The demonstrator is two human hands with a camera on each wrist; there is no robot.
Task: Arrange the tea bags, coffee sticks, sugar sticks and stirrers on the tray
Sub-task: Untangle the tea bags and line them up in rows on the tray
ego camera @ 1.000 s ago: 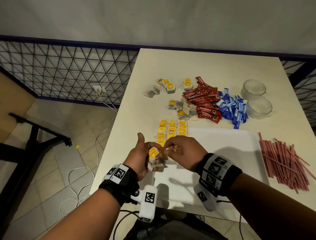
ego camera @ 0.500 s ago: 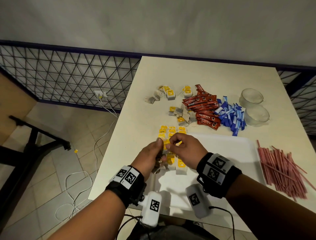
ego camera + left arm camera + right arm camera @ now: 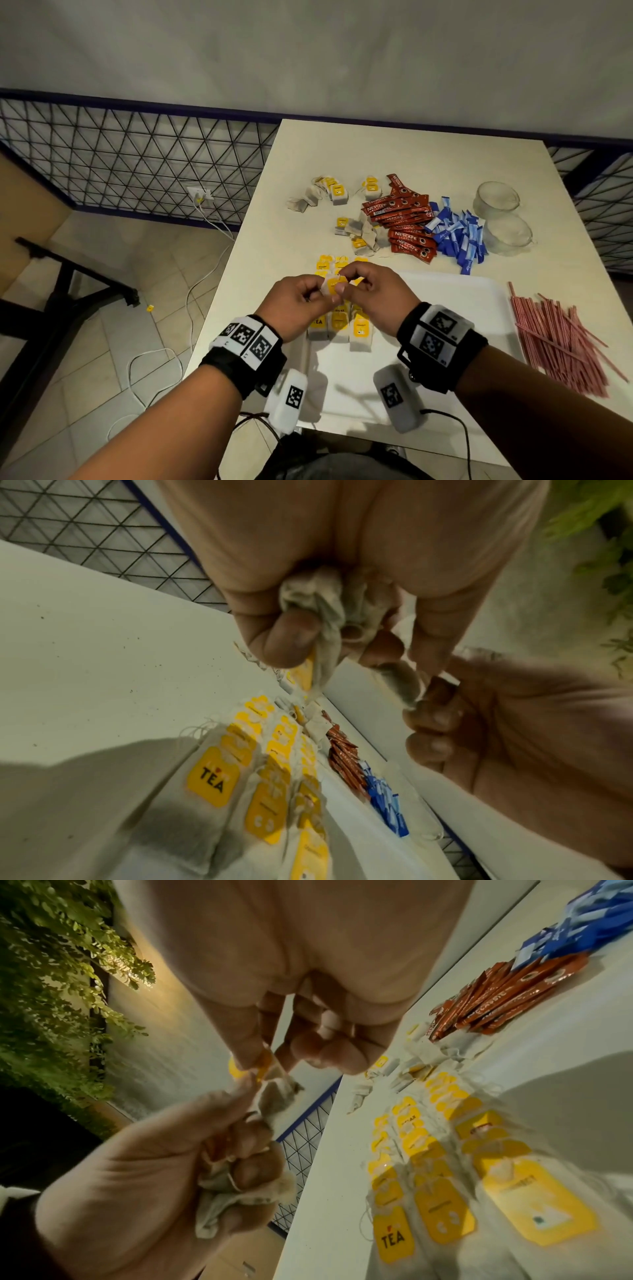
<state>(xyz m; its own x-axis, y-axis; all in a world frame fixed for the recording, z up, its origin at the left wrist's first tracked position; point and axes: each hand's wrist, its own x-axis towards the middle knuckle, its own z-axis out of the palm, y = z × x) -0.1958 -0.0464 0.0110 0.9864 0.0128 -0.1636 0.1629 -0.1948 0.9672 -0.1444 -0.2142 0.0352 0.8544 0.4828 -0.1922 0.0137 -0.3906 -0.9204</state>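
Between my hands is a tea bag [image 3: 333, 286] with a yellow tag, held just above the rows of tea bags [image 3: 360, 330] along the left side of the white tray [image 3: 452, 308]. My left hand [image 3: 320, 292] grips a crumpled bunch of tea bags [image 3: 325, 601] in its palm. My right hand [image 3: 343, 281] pinches the yellow tag [image 3: 265, 1060] between thumb and forefinger. Loose tea bags [image 3: 359, 236], red coffee sticks [image 3: 400, 219] and blue sugar sticks [image 3: 459, 236] lie on the table beyond the tray. The pink stirrers [image 3: 555, 339] lie to its right.
Two clear glass cups [image 3: 496, 202] stand at the back right, beside the sugar sticks. Another small cluster of tea bags [image 3: 329, 195] lies further back. The table's left edge [image 3: 239, 246] drops to a tiled floor with cables, and a metal mesh fence runs behind.
Half a second ago both hands were down at the rows on the tray. Now they are raised a little, with a yellow-tagged tea bag held between them.
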